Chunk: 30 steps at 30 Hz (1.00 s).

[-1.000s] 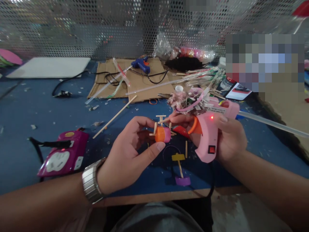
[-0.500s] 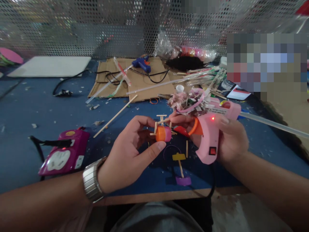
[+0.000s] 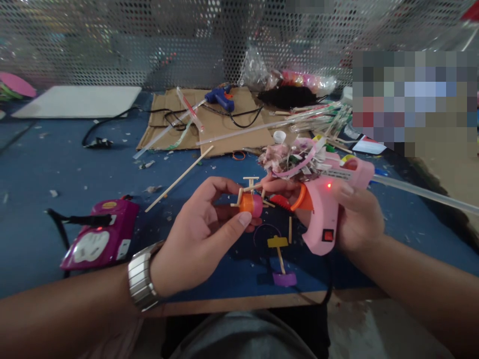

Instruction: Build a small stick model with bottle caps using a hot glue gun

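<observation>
My left hand (image 3: 209,229) is closed, thumb and fingers pinching a small model of orange and pink bottle caps (image 3: 250,205) with short wooden sticks fixed around it. In my right hand (image 3: 355,214) is a pink hot glue gun (image 3: 322,214), its red light glowing and a long clear glue stick (image 3: 422,188) running out behind. Right fingertips reach the model's sticks; whether they grip one is unclear. The gun's nozzle is hidden behind a clump of scraps. Below the hands lies a piece with yellow and purple ends (image 3: 281,259) joined by a stick.
A purple box with a lit lamp (image 3: 101,234) and black cord sits at left. A loose wooden stick (image 3: 179,178) lies mid-table. Farther back are cardboard (image 3: 239,137), a blue glue gun (image 3: 220,98) and a white board (image 3: 78,101). Scraps are scattered about.
My left thumb has shifted slightly up and left along the caps, and the model is a touch higher and tilted differently. The glue gun stays almost in place.
</observation>
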{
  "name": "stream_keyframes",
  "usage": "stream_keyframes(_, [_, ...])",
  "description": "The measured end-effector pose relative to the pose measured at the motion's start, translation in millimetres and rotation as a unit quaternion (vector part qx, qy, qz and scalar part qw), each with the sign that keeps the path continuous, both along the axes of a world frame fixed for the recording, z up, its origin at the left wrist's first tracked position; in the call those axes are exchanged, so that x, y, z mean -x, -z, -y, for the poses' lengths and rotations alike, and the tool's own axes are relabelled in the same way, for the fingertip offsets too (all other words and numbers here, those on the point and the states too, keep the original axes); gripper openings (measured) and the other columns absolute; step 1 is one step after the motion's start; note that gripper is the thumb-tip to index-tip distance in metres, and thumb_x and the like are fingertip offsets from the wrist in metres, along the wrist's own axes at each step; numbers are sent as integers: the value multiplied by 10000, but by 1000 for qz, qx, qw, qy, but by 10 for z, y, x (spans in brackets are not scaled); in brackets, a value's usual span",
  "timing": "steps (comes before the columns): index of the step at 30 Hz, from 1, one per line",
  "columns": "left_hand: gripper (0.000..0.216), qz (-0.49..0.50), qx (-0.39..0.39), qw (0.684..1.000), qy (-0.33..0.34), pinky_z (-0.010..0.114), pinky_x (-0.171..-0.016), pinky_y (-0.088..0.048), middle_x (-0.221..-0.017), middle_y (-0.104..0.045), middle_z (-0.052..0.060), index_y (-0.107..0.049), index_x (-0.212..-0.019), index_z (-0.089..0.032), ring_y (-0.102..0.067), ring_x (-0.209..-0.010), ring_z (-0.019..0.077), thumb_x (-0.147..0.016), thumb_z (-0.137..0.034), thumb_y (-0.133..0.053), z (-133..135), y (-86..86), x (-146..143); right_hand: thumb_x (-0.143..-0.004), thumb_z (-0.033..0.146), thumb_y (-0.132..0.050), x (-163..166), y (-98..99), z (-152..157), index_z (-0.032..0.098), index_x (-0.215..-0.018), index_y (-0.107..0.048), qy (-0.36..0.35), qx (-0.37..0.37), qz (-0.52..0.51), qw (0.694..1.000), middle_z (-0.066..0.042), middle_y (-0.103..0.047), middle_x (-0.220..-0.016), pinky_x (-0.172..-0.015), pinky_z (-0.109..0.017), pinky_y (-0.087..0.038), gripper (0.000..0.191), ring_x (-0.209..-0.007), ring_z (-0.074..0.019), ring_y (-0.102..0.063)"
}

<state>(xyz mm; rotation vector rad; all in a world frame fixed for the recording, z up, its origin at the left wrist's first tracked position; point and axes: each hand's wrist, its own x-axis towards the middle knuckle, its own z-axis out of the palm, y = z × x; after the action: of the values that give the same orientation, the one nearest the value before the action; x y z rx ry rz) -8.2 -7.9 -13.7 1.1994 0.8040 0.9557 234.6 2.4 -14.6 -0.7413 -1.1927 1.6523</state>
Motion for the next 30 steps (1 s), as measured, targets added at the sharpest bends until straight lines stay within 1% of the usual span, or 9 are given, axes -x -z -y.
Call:
stream_keyframes(3, [275, 3, 16, 1000, -1, 185, -789, -684, -1032, -797, 36, -595, -1177, -203, -784, -833, 101, -1060, -357, -791, -8, -3, -4, -895, 689, -761, 8, -6, 3, 345, -921, -889, 0, -4, 4, 1000, -54, -876, -1089, -1218, -558, -596, 369, -1437, -405, -688])
stream_keyframes(6, [272, -10, 22, 1000, -14, 204, -782, -702, -1053, -796, 46, -624, -1174, -198, -795, -864, 119, -1075, -403, -770, -12, 2, 0, -902, 678, -762, 8, -10, 4, 325, -904, -887, -7, -7, 3, 1000, -76, -874, -1093, -1223, -577, -585, 374, -1421, -410, -695])
stream_keyframes(11, [270, -40, 18, 999, -23, 209, -745, -707, -987, -791, 38, -639, -1144, -188, -790, -822, 122, -1065, -404, -780, -13, -13, 1, -873, 687, -792, 19, -37, 13, 319, -935, -909, -6, 3, 14, 1000, -87, -877, -1093, -1279, -583, -531, 391, -1440, -426, -683])
stream_keyframes(15, [277, -30, 22, 999, -20, 221, -747, -714, -971, -792, 31, -629, -1144, -190, -797, -824, 129, -1051, -391, -795, -16, -22, -6, -861, 687, -800, 39, -55, 25, 344, -912, -911, -3, 1, 21, 1000, -71, -883, -1070, -1296, -577, -524, 364, -1461, -423, -671])
stream_keyframes(17, [303, -33, 26, 999, -18, 215, -732, -706, -943, -792, 23, -616, -1147, -192, -796, -779, 123, -1038, -398, -810, -17, -22, -5, -883, 691, -785, 35, -47, 36, 352, -921, -909, -1, -6, 30, 1000, -62, -885, -1049, -1329, -571, -493, 363, -1472, -413, -666])
stream_keyframes(20, [341, -58, 22, 998, -23, 195, -675, -674, -917, -784, 16, -611, -1143, -195, -786, -735, 121, -1018, -426, -828, -20, -22, 0, -922, 683, -743, 16, -24, 57, 352, -995, -906, -5, -24, 39, 999, -56, -886, -1052, -1380, -562, -429, 377, -1480, -402, -664])
stream_keyframes(25, [326, -92, 6, 995, -37, 176, -615, -613, -900, -751, 12, -631, -1115, -192, -758, -710, 117, -1011, -429, -829, -21, -37, -6, -944, 700, -715, 16, -19, 70, 347, -943, -894, -36, -33, 45, 998, -58, -885, -1091, -1354, -558, -456, 396, -1476, -387, -679])
stream_keyframes(30, [281, -87, -2, 995, -43, 183, -626, -600, -889, -695, 0, -655, -1050, -177, -678, -674, 88, -1018, -410, -807, -9, -57, -20, -942, 700, -692, 40, -22, 45, 302, -1016, -898, -57, -58, 29, 996, -82, -884, -1132, -1331, -581, -464, 454, -1442, -402, -703])
